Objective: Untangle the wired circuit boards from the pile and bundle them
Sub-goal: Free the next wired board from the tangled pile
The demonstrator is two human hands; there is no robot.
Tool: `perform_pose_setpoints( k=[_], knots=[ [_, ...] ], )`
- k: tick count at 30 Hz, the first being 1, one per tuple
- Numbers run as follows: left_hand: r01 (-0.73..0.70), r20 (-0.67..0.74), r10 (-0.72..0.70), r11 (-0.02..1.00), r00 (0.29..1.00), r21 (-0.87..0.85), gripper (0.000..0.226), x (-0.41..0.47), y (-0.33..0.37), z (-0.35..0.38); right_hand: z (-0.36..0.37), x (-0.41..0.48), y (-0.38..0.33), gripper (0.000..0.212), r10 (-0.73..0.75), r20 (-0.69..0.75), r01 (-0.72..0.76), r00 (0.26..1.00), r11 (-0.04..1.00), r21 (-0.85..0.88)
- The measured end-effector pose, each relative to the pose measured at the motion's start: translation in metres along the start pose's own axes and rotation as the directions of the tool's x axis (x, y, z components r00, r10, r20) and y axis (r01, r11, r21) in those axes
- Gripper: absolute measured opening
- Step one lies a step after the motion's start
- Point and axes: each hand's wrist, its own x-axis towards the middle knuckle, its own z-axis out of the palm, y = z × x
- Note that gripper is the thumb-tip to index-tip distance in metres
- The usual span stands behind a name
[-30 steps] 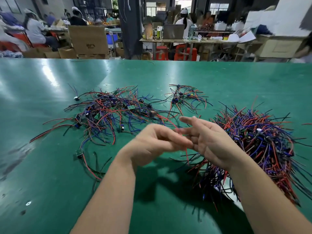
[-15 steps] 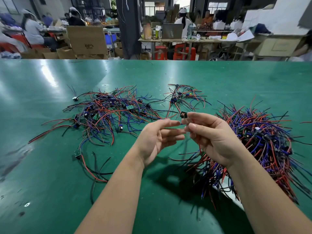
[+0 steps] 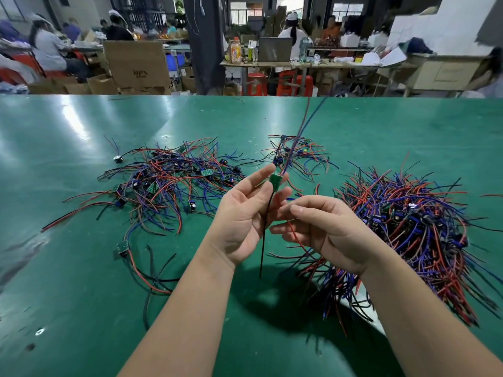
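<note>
Head view: I read this as the untangling step, with one board (image 3: pixel 275 182) lifted clear at frame centre, above the table (image 3: pixel 81 268) and between the two heaps. My left hand (image 3: pixel 245 213) pinches the board at its fingertips, palm turned toward the camera. The board's long axis runs nearly upright in the frame, tipped a little. Its leads follow the same line: the purple and blue wires (image 3: pixel 300 126) rise toward the top of the frame and pass the table's far edge, while the black wire (image 3: pixel 263 240) hangs straight down past my palm. My right hand (image 3: pixel 326 229) sits just right of the left, fingers loosely curled. A red wire (image 3: pixel 296 236) runs by its fingertips, but I cannot tell whether it is pinched or only brushing past. The dense pile (image 3: pixel 413 221) lies at centre right, the spread-out pile (image 3: pixel 168 180) at centre left, and a small cluster (image 3: pixel 299 153) sits behind the board. As I judge it, the next move calls for the right hand to gather the loose leads alongside the board so they lie parallel, and to check the red wire is free of the dense pile. Then the piece can be laid with the others for bundling.
</note>
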Motion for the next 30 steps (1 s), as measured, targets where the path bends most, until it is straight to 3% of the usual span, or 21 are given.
perform_pose_setpoints(
  k=[8, 13, 16, 19, 22, 25, 28, 30],
  knots=[
    [-0.018, -0.020, 0.015, 0.991, 1.000, -0.131, 0.033, -0.001, 0.002, 0.002, -0.006, -0.001, -0.008, 0.012, 0.001, -0.121, -0.001, 0.993, 1.000, -0.002],
    [-0.079, -0.133, 0.049, 0.970, 0.990, -0.229, 0.030, -0.001, 0.010, -0.001, -0.007, -0.007, -0.010, 0.008, 0.075, 0.007, -0.073, 0.997, 0.990, -0.124],
    [-0.099, -0.095, 0.103, 0.994, 0.990, 0.049, 0.039, -0.004, 0.012, -0.001, -0.004, -0.004, -0.007, 0.022, 0.041, -0.004, -0.041, 0.999, 0.998, -0.042],
    [-0.099, 0.043, 0.090, 0.914, 0.995, 0.394, 0.039, -0.007, 0.002, 0.002, -0.002, 0.003, -0.004, 0.022, -0.032, -0.156, 0.040, 0.987, 0.998, 0.047],
    [-0.080, 0.096, 0.030, 0.818, 0.995, 0.569, 0.036, -0.007, -0.009, 0.006, -0.007, 0.006, -0.003, 0.016, -0.062, -0.307, 0.069, 0.950, 0.998, 0.012],
    [-0.031, -0.013, 0.044, 0.846, 0.999, 0.532, 0.031, -0.004, -0.015, 0.008, -0.011, 0.006, -0.003, 0.017, -0.047, -0.374, 0.035, 0.926, 0.999, -0.038],
    [0.116, -0.150, -0.061, 0.913, 0.987, 0.392, 0.027, -0.002, -0.019, 0.009, -0.011, 0.007, -0.002, 0.015, -0.083, -0.375, 0.031, 0.923, 0.989, -0.143],
    [0.192, -0.137, -0.149, 0.897, 0.979, 0.398, 0.014, -0.004, -0.019, 0.010, -0.009, 0.006, 0.000, 0.017, -0.141, -0.362, 0.064, 0.921, 0.974, -0.216]
  ],
)
